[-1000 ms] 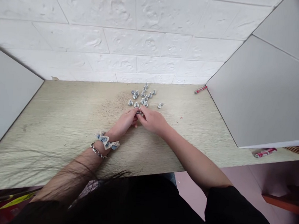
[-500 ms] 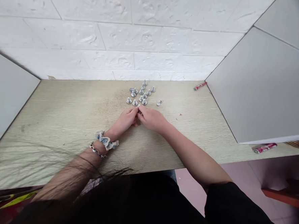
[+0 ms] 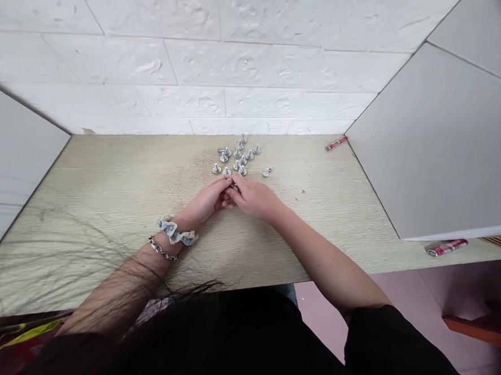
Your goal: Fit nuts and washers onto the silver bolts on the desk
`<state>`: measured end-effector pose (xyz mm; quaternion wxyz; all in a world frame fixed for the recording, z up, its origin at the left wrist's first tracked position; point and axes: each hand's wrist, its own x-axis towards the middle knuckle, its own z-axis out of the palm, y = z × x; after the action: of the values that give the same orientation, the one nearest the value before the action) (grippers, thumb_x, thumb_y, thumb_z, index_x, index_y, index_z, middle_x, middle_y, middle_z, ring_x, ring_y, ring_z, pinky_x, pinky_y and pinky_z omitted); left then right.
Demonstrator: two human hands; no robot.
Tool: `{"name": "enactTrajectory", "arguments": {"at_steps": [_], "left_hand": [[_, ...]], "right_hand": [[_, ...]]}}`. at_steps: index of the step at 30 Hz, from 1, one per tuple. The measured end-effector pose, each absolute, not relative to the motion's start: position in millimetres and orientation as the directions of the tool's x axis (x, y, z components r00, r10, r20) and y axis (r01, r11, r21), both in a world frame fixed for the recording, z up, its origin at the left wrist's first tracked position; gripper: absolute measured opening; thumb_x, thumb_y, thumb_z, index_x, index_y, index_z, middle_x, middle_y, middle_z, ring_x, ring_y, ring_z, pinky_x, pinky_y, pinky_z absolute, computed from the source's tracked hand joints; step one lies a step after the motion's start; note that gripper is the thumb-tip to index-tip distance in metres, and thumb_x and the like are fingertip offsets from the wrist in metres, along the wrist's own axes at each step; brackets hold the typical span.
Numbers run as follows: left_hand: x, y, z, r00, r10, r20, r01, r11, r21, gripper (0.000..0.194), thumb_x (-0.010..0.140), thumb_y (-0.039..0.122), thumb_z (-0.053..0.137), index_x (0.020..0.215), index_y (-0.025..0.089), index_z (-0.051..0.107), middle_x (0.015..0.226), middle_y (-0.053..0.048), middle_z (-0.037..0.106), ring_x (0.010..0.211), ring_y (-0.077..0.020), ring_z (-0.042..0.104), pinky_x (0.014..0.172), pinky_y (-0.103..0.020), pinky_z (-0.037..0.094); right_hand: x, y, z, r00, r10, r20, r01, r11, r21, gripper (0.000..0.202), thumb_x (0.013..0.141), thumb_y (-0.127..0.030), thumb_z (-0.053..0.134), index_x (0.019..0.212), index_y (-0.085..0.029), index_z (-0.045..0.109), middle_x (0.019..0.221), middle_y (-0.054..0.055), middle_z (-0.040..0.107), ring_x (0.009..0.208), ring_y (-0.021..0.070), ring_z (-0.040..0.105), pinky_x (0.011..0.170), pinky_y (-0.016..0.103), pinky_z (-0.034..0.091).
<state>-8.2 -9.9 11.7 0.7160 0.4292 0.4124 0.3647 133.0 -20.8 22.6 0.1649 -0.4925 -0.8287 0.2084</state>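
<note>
My left hand (image 3: 209, 199) and my right hand (image 3: 255, 199) meet at the fingertips over the table, both closed. Between them a bit of shiny metal shows, a bolt (image 3: 234, 185) like the ones beyond; fingers cover most of it. Just past my fingertips, several silver bolts with wide round washers (image 3: 237, 153) stand in a loose cluster, most with the threaded end up. Right of the cluster, a single bolt (image 3: 265, 172) sits with a small metal piece beside it. A scrunchie (image 3: 175, 231) and a chain bracelet (image 3: 162, 250) circle my left wrist.
The pale wooden table (image 3: 118, 202) runs back to a white brick-patterned wall (image 3: 190, 59). Grey panels (image 3: 457, 143) close in both sides. One red tube (image 3: 336, 143) lies in the back right corner, another red tube (image 3: 446, 247) near the front right edge.
My left hand has turned slightly, and its lower fingers now show curled beneath the right fingertips. Both hands stay together at the same place; the bolts on the table have not moved.
</note>
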Motion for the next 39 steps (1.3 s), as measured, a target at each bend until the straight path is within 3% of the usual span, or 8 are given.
{"name": "enactTrajectory", "arguments": {"at_steps": [4,15,21,26,33,39], "left_hand": [[-7,-9,10,0.407,0.874,-0.265,-0.257,0.388,0.885,0.007,0.082,0.021,0.047,0.080,0.015,0.050,0.056,0.004,0.045,0.043,-0.0059,0.041,0.043,-0.016,0.042],[-7,-11,10,0.395,0.879,-0.269,-0.259,0.387,0.885,0.013,0.082,0.026,0.054,0.076,0.015,0.049,0.055,0.004,0.045,0.043,-0.0067,0.043,0.045,-0.019,0.045],[-5,-11,10,0.351,0.902,-0.251,-0.273,0.355,0.894,0.018,0.083,0.031,0.053,0.074,0.017,0.047,0.049,0.008,0.034,0.037,-0.0043,0.032,0.041,-0.016,0.040],[-7,-10,10,0.333,0.904,-0.267,-0.278,0.365,0.889,0.018,0.084,0.033,0.050,0.076,0.017,0.047,0.046,0.009,0.026,0.035,-0.0045,0.021,0.038,-0.017,0.037],[-8,-12,15,0.321,0.906,-0.274,-0.254,0.362,0.897,0.016,0.084,0.029,0.046,0.073,0.018,0.044,0.045,0.010,0.023,0.034,-0.0051,0.019,0.035,-0.017,0.033],[-7,-13,16,0.324,0.909,-0.260,-0.238,0.345,0.908,0.014,0.084,0.028,0.045,0.074,0.018,0.046,0.044,0.010,0.021,0.034,-0.0055,0.016,0.034,-0.017,0.033]], "right_hand": [[132,-21,22,-0.467,0.880,0.085,0.727,0.438,-0.529,0.029,0.092,-0.033,0.032,0.112,-0.016,0.045,0.106,0.009,0.061,0.085,0.0193,0.056,0.066,0.028,0.036],[131,-19,19,-0.439,0.895,0.076,0.663,0.380,-0.645,0.026,0.092,-0.029,0.029,0.105,-0.015,0.045,0.092,0.008,0.062,0.075,0.0177,0.055,0.063,0.028,0.037],[128,-19,13,-0.392,0.908,0.147,0.618,0.378,-0.690,0.027,0.090,-0.027,0.030,0.112,-0.017,0.042,0.092,0.008,0.063,0.079,0.0200,0.058,0.067,0.031,0.042],[126,-18,9,-0.336,0.921,0.198,0.605,0.372,-0.704,0.027,0.088,-0.021,0.033,0.113,-0.017,0.043,0.104,0.009,0.063,0.091,0.0214,0.059,0.078,0.035,0.044],[126,-19,10,-0.350,0.919,0.180,0.614,0.371,-0.696,0.033,0.088,-0.018,0.033,0.118,-0.016,0.048,0.106,0.008,0.064,0.096,0.0192,0.059,0.083,0.034,0.043],[127,-16,11,-0.320,0.941,0.114,0.517,0.274,-0.811,0.033,0.086,-0.015,0.038,0.116,-0.018,0.052,0.106,0.004,0.066,0.097,0.0134,0.060,0.085,0.028,0.043]]}}
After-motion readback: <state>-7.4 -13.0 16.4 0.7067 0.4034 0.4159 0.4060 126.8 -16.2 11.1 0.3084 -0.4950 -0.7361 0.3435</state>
